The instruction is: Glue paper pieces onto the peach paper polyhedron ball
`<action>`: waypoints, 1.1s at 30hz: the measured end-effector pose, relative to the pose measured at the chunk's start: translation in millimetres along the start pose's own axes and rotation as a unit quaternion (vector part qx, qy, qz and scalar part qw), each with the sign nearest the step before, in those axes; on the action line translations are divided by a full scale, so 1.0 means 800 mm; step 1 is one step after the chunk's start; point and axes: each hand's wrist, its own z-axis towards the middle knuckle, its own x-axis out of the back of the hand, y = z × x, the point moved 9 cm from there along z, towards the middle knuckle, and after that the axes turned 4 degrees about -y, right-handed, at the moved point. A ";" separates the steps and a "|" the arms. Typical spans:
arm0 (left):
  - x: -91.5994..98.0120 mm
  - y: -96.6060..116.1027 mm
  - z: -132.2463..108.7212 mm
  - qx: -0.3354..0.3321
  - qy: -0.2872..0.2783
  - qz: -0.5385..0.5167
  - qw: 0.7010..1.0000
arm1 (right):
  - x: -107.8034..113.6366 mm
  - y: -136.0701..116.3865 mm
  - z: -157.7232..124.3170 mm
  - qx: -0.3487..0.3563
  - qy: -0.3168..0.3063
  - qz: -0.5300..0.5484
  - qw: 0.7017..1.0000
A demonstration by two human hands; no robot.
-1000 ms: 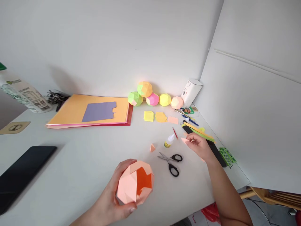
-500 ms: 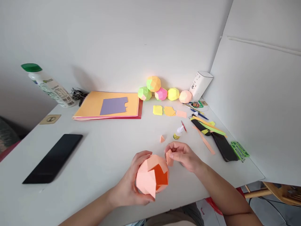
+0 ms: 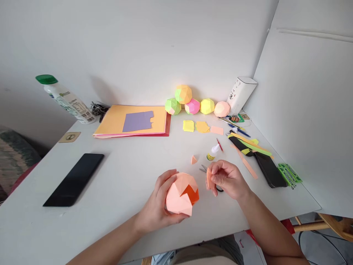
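Observation:
My left hand is wrapped round a peach paper ball, whose right side has a jagged opening with an orange inside. To its right, my right hand pinches a small folded peach paper piece, apart from the ball. Scissors lie on the table, partly hidden under my right hand. Just beyond them are a small peach paper triangle and a glue bottle with a white tip.
Finished paper balls line the wall beside a white box. Sticky notes, a folder stack, a black phone and a bottle stand or lie around. Paper strips and a black case are at right.
My right hand has moved right with the paper piece, away from the ball. The scissors now show beneath it. The ball is turned slightly, and the view has shifted.

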 end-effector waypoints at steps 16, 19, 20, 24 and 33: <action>-0.010 0.007 0.001 -0.033 -0.023 0.050 0.998 | -0.007 0.038 -0.017 -0.156 0.002 -0.147 0.977; -0.011 0.006 -0.001 -0.033 -0.025 0.043 0.998 | -0.013 0.033 -0.016 -0.125 -0.001 -0.204 0.971; -0.012 0.006 -0.001 -0.033 -0.026 0.040 0.998 | -0.014 0.032 -0.016 -0.116 0.003 -0.215 0.970; -0.014 0.006 -0.002 -0.038 -0.028 0.034 0.998 | -0.017 0.031 -0.015 -0.094 0.012 -0.223 0.970; -0.013 0.008 -0.002 -0.035 -0.021 0.061 0.997 | -0.019 0.041 -0.018 -0.125 0.023 -0.198 0.972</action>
